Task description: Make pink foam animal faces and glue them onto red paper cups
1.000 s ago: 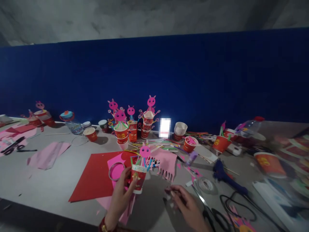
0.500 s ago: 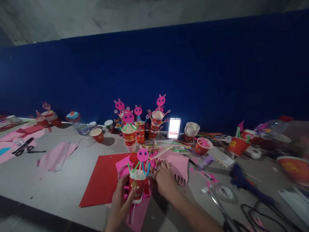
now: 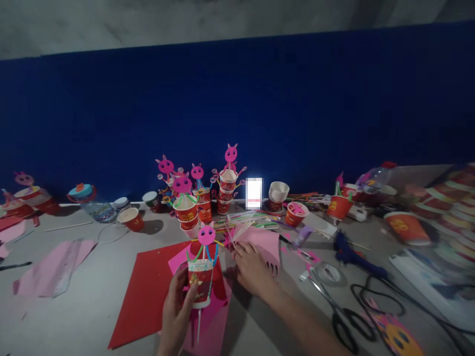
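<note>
Dim blue board (image 3: pixel 237 99) backs a cluttered grey table (image 3: pixel 85 316), and the red paper cup (image 3: pixel 204 282) is held upright over pink and red sheets near the front edge. Fingers and thumb of the left hand (image 3: pixel 176 306) grasp its side; squeezed too hard, the thin wall could buckle. Its pink face (image 3: pixel 206 234) stands above the rim on a slim stem, so a knock might bend it or the pipe-cleaner arms beside it. Below the cup, a white stick (image 3: pixel 199 324) juts out, and pressing it on the table could push it upward. The right hand (image 3: pixel 254 269) reaches among pale sticks (image 3: pixel 243 230); whether its fingers grip any, I cannot tell. Drawn back carelessly, that forearm might brush the open scissors (image 3: pixel 333 302) lying just beside it.
</note>
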{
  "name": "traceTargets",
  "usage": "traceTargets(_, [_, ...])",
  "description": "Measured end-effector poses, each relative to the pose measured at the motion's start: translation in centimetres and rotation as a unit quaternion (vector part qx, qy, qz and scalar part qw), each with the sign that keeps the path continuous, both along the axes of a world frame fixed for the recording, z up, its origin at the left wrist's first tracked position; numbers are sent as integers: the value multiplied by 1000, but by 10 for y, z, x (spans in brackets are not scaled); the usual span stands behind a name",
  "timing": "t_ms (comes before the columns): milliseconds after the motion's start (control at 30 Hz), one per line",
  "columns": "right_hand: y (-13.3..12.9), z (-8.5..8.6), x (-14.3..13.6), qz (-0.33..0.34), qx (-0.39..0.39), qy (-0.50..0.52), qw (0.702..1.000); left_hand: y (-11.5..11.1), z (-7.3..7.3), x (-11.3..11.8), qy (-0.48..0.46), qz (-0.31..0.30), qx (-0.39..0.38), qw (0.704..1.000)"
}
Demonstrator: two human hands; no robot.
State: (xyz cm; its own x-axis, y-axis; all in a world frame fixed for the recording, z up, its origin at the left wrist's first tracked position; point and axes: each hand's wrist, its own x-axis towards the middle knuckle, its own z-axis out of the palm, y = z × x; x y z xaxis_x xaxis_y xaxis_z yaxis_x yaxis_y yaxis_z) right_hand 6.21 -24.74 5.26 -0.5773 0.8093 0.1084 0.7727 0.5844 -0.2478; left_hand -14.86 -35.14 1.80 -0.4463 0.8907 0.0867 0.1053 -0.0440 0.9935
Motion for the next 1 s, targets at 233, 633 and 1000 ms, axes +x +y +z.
traceTargets(233, [-10, 5, 20, 81, -29, 19, 996, -3, -4, 10, -18, -40, -25, 999])
traceTargets(633, [-2, -43, 140, -198, -24, 133, 971, 3, 8, 58, 74, -98, -26, 992])
traceTargets(1000, [1, -47, 137, -173, -293, 456, 823, -1, 26, 1, 127, -20, -70, 989])
